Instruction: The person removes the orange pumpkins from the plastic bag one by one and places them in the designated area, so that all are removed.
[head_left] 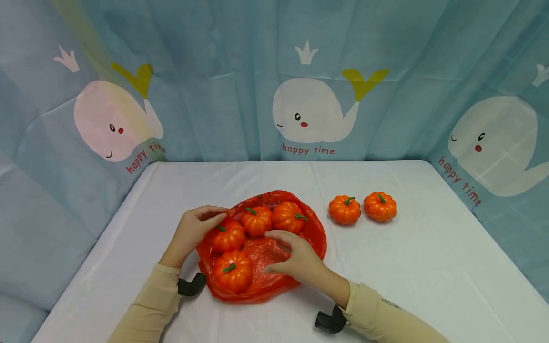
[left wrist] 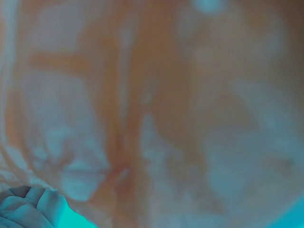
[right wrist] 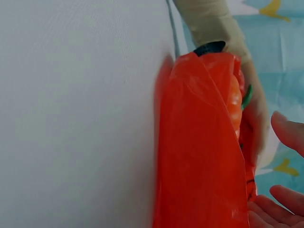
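Note:
A red plastic bag (head_left: 274, 290) lies wide open on the table with several small orange pumpkins inside, among them one at the front left (head_left: 233, 271). At the bag's left rim my left hand (head_left: 193, 233) holds the edge between thumb and fingers. My right hand (head_left: 296, 259) hovers over the bag's right part, thumb and fingers spread apart with nothing between them. From the side, the right wrist view shows the bag's wall (right wrist: 199, 142), with my left hand beyond it. The left wrist view is mostly blurred.
Right of the bag, two more orange pumpkins, the nearer one (head_left: 344, 209) and the farther one (head_left: 380, 206), stand side by side on the white table (head_left: 429, 267). A blue curtain (head_left: 240, 95) with whale prints hangs behind. Black wrist-worn pieces (head_left: 331, 320) show by both sleeves.

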The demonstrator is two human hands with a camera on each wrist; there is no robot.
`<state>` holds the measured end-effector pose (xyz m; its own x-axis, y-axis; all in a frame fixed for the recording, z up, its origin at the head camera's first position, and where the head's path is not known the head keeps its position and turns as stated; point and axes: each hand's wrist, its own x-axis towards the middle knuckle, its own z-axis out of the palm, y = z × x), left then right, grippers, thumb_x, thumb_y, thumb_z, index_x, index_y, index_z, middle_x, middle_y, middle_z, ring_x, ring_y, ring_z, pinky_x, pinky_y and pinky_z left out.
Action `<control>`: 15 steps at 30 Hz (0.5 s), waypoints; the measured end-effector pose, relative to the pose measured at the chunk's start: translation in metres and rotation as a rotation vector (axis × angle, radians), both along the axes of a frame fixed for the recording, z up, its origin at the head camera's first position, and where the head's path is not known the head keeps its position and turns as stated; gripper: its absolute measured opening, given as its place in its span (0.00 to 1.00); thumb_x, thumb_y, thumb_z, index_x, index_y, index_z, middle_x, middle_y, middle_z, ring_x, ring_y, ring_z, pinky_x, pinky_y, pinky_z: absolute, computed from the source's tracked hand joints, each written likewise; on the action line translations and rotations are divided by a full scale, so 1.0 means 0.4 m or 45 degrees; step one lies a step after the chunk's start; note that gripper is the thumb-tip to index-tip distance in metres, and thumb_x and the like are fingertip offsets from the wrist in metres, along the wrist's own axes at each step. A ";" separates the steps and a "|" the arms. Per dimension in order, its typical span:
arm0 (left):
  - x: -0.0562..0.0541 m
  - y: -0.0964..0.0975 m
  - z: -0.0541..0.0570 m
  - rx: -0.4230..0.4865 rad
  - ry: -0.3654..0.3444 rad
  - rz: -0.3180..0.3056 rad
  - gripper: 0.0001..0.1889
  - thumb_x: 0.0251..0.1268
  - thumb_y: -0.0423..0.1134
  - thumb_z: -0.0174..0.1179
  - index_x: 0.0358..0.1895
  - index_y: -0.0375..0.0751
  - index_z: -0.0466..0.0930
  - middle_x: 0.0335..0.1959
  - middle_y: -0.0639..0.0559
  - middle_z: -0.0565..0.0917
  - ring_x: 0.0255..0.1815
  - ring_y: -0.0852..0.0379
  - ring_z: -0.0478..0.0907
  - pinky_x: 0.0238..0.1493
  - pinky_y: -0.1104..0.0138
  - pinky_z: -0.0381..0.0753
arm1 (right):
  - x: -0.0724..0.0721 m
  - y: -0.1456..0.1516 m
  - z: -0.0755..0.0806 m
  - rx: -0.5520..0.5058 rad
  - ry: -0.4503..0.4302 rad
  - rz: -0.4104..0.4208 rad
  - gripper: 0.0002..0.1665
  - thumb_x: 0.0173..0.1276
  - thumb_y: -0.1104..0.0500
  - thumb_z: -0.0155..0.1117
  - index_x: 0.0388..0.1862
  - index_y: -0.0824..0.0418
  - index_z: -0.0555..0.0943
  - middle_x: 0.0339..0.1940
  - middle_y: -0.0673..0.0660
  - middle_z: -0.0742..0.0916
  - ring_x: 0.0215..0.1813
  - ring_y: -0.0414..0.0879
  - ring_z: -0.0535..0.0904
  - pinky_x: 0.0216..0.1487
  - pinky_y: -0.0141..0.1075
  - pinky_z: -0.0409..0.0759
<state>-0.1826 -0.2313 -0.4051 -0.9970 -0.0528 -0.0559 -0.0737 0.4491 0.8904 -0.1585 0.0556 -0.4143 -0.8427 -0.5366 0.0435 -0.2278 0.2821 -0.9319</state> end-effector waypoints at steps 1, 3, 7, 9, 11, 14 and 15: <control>0.000 0.000 -0.001 0.000 -0.003 -0.001 0.23 0.65 0.56 0.64 0.55 0.46 0.85 0.56 0.47 0.85 0.58 0.54 0.76 0.53 0.73 0.77 | 0.001 -0.004 -0.001 0.004 0.005 0.009 0.42 0.52 0.60 0.81 0.66 0.63 0.76 0.68 0.57 0.79 0.71 0.55 0.72 0.68 0.48 0.74; 0.001 0.000 -0.001 0.003 -0.005 0.000 0.23 0.65 0.56 0.64 0.55 0.46 0.85 0.56 0.47 0.85 0.57 0.54 0.76 0.52 0.73 0.78 | 0.004 -0.011 -0.003 0.021 0.008 0.015 0.42 0.51 0.59 0.82 0.66 0.63 0.76 0.67 0.57 0.80 0.71 0.54 0.73 0.67 0.48 0.74; 0.002 0.001 -0.001 -0.002 -0.003 0.000 0.23 0.65 0.56 0.64 0.56 0.46 0.85 0.56 0.47 0.85 0.57 0.54 0.77 0.51 0.74 0.77 | 0.012 -0.026 -0.002 0.081 0.028 0.019 0.42 0.51 0.58 0.82 0.65 0.61 0.77 0.66 0.54 0.81 0.69 0.53 0.74 0.67 0.49 0.75; 0.002 0.001 -0.001 -0.009 -0.004 0.001 0.23 0.65 0.57 0.64 0.56 0.46 0.85 0.56 0.47 0.85 0.57 0.53 0.77 0.52 0.74 0.77 | 0.017 -0.032 -0.002 0.107 0.031 0.033 0.41 0.51 0.57 0.82 0.66 0.60 0.77 0.67 0.54 0.81 0.69 0.53 0.75 0.67 0.50 0.75; 0.001 0.000 -0.002 -0.019 0.000 -0.002 0.23 0.66 0.57 0.63 0.56 0.46 0.85 0.56 0.47 0.86 0.58 0.53 0.76 0.53 0.73 0.77 | 0.019 -0.039 -0.002 0.126 0.036 0.052 0.41 0.51 0.55 0.82 0.66 0.59 0.77 0.67 0.53 0.81 0.69 0.52 0.75 0.68 0.51 0.74; -0.001 -0.001 -0.005 -0.023 0.001 0.000 0.23 0.65 0.58 0.63 0.55 0.46 0.86 0.55 0.47 0.86 0.58 0.53 0.77 0.53 0.72 0.77 | 0.021 -0.049 0.000 0.132 0.029 0.084 0.42 0.51 0.54 0.82 0.66 0.58 0.77 0.67 0.53 0.80 0.69 0.51 0.75 0.68 0.51 0.74; -0.003 -0.001 -0.006 -0.027 0.005 -0.002 0.23 0.65 0.58 0.63 0.55 0.47 0.86 0.55 0.48 0.86 0.58 0.53 0.77 0.53 0.72 0.77 | 0.020 -0.053 0.001 0.136 0.028 0.092 0.43 0.51 0.53 0.82 0.66 0.58 0.77 0.67 0.52 0.81 0.69 0.51 0.74 0.68 0.50 0.74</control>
